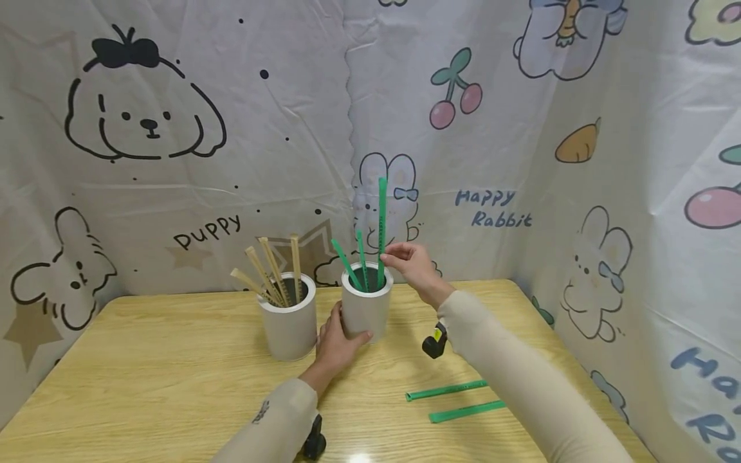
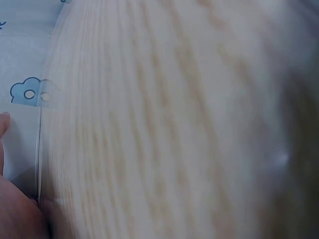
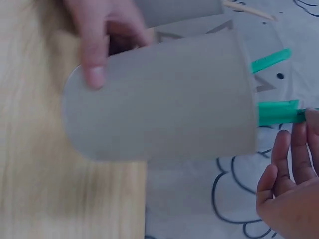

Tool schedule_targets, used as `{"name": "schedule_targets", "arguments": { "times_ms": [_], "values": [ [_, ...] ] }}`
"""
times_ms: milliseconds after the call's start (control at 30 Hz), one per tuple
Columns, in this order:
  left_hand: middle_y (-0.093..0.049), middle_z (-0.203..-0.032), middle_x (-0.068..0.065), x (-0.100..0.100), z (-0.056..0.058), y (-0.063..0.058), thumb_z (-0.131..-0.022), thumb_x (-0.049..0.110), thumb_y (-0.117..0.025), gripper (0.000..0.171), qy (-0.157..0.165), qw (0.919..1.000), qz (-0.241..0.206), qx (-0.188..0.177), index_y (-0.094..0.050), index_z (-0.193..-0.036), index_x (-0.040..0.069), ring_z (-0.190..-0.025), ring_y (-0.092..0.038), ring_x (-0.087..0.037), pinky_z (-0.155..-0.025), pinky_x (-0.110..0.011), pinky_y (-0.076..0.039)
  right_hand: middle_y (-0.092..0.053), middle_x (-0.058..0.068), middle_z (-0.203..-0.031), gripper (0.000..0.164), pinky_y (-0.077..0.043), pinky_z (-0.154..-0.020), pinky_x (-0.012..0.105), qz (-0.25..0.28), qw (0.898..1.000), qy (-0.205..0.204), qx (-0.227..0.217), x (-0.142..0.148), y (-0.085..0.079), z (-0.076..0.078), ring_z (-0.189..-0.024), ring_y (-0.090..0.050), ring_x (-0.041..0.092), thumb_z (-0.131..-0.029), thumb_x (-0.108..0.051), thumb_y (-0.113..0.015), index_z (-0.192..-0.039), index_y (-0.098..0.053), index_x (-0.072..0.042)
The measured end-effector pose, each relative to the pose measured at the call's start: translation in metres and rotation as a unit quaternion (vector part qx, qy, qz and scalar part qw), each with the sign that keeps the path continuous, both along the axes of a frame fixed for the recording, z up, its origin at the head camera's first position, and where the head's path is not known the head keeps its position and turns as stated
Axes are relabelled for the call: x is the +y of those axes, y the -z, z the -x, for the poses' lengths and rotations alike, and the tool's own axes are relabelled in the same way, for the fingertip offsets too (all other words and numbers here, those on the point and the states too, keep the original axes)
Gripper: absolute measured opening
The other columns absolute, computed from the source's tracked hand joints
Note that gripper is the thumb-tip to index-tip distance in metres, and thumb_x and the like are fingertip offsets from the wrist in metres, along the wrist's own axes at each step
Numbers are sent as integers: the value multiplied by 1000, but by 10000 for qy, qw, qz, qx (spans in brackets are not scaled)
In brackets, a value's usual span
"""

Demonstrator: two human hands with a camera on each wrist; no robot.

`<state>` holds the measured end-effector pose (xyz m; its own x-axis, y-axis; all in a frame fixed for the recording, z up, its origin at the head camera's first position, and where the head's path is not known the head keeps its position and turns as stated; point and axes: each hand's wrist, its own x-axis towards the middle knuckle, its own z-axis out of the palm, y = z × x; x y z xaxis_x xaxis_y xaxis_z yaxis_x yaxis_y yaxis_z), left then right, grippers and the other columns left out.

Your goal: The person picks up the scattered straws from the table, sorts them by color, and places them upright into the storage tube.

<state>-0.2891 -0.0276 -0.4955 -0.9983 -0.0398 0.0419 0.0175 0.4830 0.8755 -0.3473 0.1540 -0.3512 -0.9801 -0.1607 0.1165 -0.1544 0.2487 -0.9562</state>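
Observation:
My left hand (image 1: 338,344) holds the lower part of a white cylindrical cup (image 1: 366,315), its thumb across the front in the right wrist view. In the cup stand 3 green straws with print along them. My right hand (image 1: 413,267) pinches the tallest straw (image 1: 382,218) between thumb and fingertips, just above the rim. Its lower end is inside the cup, hidden behind the wall. The two shorter straws, one upright (image 1: 361,247) and one leaning left (image 1: 343,257), rest against the rim. The left wrist view shows mostly blurred tabletop and part of the left hand (image 2: 17,211).
A second white cup (image 1: 289,331) stands left of the held one, with several tan straws (image 1: 296,257) leaning in it. Two green straws (image 1: 448,390) (image 1: 466,411) lie on the wooden table (image 1: 173,386) beside my right forearm. A printed curtain (image 1: 289,161) hangs behind the table.

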Motion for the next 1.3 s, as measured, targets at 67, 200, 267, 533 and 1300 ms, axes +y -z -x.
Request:
{"name": "schedule_targets", "arguments": {
  "times_ms": [67, 200, 267, 533, 1300],
  "values": [
    [-36, -162, -17, 1, 1, 0, -87, 40, -77, 97, 8, 10000, 17, -24, -20, -161, 13, -148, -31, -43, -120, -66, -21, -71, 9, -114, 27, -44, -113, 49, -130, 9999, -18, -56, 5, 5, -2, -107, -63, 16, -99, -18, -65, -120, -66, -1],
    [-35, -163, -17, 1, -1, 0, -87, 40, -77, 97, -8, 10000, 3, -95, -20, -161, 14, -149, -30, -43, -120, -66, -21, -69, 15, -120, 31, -50, -102, 38, -342, 9993, -122, 14, 22, 12, -8, -105, -61, 14, -100, -20, -64, -123, -65, 1],
    [-34, -163, -17, 1, -1, 0, -87, 39, -77, 98, -18, 9999, -28, -117, -19, -161, 14, -149, -30, -43, -121, -66, -19, -69, 12, -118, 31, -50, -96, 31, -469, 9987, -219, 28, 34, 16, -12, -104, -62, 16, -100, -20, -63, -123, -65, 1],
    [-33, -164, -17, 1, 3, 2, -87, 38, -77, 98, -44, 9999, -24, -153, -18, -162, 15, -149, -29, -42, -121, -67, -19, -62, 23, -133, 37, -49, -107, 44, -1136, 9882, -1020, -138, 101, 42, -39, -117, -63, 25, -101, -23, -63, -130, -62, 2],
    [-33, -163, -18, 3, 3, 2, -87, 37, -78, 98, -48, 9998, 67, -160, -19, -161, 13, -148, -30, -44, -121, -66, -18, -70, 27, -117, 28, -56, -87, 20, -1437, 9588, -2422, -365, 213, 118, -114, -103, -68, 3, -92, -6, -71, -117, -69, 6]
  ]
}}
